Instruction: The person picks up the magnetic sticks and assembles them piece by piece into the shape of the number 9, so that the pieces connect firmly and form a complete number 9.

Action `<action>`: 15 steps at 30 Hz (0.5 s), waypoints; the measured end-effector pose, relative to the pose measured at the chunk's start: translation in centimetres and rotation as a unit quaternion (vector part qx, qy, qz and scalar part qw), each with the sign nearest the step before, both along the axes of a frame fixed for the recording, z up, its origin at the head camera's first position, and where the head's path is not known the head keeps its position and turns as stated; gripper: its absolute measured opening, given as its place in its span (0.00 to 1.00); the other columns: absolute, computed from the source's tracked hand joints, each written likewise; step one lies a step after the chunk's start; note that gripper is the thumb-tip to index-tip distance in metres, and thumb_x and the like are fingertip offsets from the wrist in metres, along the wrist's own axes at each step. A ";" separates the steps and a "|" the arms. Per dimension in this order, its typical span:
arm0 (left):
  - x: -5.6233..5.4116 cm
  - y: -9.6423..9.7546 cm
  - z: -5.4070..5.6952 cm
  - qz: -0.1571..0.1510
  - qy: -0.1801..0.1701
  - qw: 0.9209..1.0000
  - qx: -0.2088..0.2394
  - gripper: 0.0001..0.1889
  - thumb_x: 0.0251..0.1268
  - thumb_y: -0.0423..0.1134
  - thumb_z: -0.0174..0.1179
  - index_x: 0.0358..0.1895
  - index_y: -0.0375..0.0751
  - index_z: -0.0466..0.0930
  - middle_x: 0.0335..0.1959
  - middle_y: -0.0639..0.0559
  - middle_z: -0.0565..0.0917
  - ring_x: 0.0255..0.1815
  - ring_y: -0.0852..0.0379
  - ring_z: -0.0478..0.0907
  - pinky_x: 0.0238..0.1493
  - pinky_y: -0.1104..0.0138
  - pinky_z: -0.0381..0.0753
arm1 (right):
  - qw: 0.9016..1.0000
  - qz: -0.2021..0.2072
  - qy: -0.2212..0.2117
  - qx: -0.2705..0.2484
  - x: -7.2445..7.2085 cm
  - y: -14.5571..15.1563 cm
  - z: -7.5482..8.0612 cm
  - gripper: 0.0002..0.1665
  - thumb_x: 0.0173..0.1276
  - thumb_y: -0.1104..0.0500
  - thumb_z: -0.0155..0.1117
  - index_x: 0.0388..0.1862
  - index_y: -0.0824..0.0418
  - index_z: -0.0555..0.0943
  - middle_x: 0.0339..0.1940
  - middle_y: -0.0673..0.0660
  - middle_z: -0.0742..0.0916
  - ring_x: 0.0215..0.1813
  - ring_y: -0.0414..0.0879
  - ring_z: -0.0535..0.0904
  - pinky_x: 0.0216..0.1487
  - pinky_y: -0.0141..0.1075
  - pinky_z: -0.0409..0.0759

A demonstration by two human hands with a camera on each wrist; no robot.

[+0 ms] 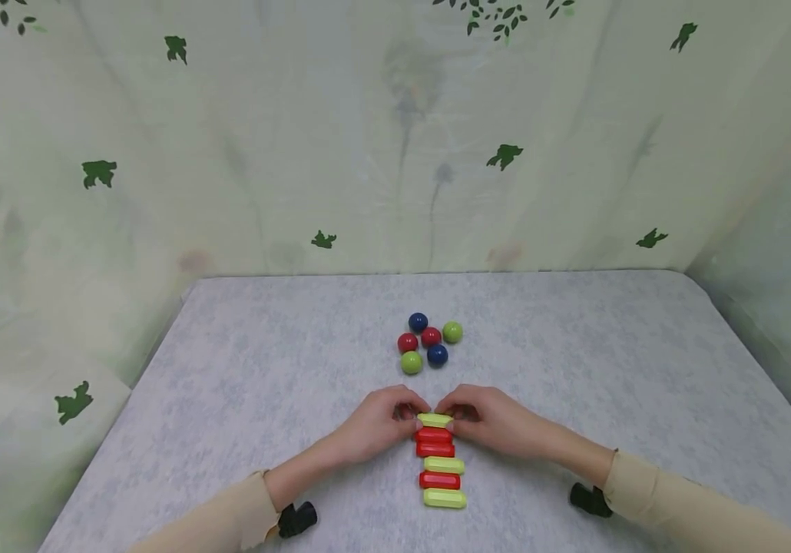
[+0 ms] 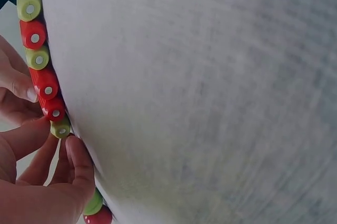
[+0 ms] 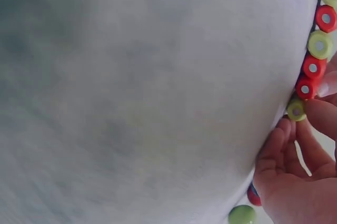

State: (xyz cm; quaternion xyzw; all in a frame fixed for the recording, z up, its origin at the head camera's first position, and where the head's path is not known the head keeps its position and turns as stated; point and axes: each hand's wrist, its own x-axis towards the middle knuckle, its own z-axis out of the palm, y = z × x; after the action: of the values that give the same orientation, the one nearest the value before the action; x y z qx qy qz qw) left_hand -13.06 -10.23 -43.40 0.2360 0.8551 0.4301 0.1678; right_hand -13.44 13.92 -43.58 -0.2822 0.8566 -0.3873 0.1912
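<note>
You are pinching the farthest yellow-green rod (image 1: 435,420) on the desk (image 1: 285,338), left hand (image 1: 383,421) and right hand (image 1: 495,421) each gripping an end. Only the wrist views are showing pale end discs (image 2: 35,38). With it, three yellow-green and three red rods (image 1: 440,480) are lining up; six balls (image 1: 431,336) are sitting beyond, mostly hidden in those views.

This looks like a small screened-off corner with a table (image 1: 285,346), though whether it belongs to a home, lab or office cannot be told. A pale, creased backdrop (image 1: 264,153) printed with dark green bird shapes (image 1: 504,156) and leaf sprigs rises behind the mottled grey-white tabletop, with similar sheeting at both sides.
</note>
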 end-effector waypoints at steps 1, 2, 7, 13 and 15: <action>0.0 0.0 0.0 0.000 0.003 1.000 0.001 0.11 0.64 0.30 0.62 0.48 0.44 0.84 0.37 0.57 0.81 0.36 0.59 0.76 0.39 0.68 0.76 | 1.000 -0.001 0.001 0.002 0.0 -0.1 0.0 0.15 0.68 0.61 0.65 0.53 0.51 0.82 0.40 0.41 0.82 0.42 0.39 0.77 0.46 0.33 0.78; 0.0 0.1 -0.1 0.000 0.006 1.000 0.004 0.10 0.64 0.30 0.62 0.47 0.43 0.84 0.37 0.57 0.81 0.36 0.59 0.76 0.39 0.67 0.76 | 1.000 -0.002 0.002 0.003 -0.1 -0.2 0.1 0.14 0.68 0.61 0.65 0.52 0.51 0.82 0.39 0.41 0.82 0.41 0.40 0.77 0.45 0.33 0.78; 0.0 0.1 -0.2 0.004 0.011 1.000 0.008 0.10 0.63 0.30 0.62 0.46 0.43 0.85 0.37 0.55 0.81 0.35 0.60 0.76 0.39 0.68 0.76 | 1.000 -0.005 0.003 0.015 -0.2 -0.6 0.4 0.12 0.68 0.61 0.65 0.50 0.51 0.83 0.36 0.41 0.82 0.38 0.40 0.77 0.41 0.34 0.77; -0.2 0.2 -0.3 0.019 0.004 1.000 0.006 0.10 0.65 0.31 0.62 0.46 0.46 0.85 0.37 0.59 0.80 0.36 0.59 0.76 0.40 0.67 0.76 | 1.000 -0.017 -0.013 0.015 -0.7 -0.7 0.8 0.13 0.67 0.62 0.65 0.49 0.54 0.84 0.35 0.42 0.83 0.37 0.42 0.77 0.40 0.35 0.78; -0.4 0.3 -0.4 0.025 0.003 1.000 0.006 0.10 0.66 0.31 0.62 0.46 0.47 0.85 0.37 0.59 0.79 0.36 0.58 0.75 0.40 0.66 0.76 | 1.000 -0.016 -0.010 0.011 -1.0 -0.8 0.7 0.12 0.66 0.62 0.66 0.49 0.55 0.84 0.35 0.43 0.83 0.37 0.42 0.78 0.40 0.35 0.78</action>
State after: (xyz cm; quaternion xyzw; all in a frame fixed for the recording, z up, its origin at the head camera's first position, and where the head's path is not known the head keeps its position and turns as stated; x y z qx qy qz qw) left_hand -13.46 -9.97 -43.81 0.2165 0.8587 0.4385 0.1531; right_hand -14.42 13.14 -42.85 -0.2624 0.8634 -0.3837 0.1961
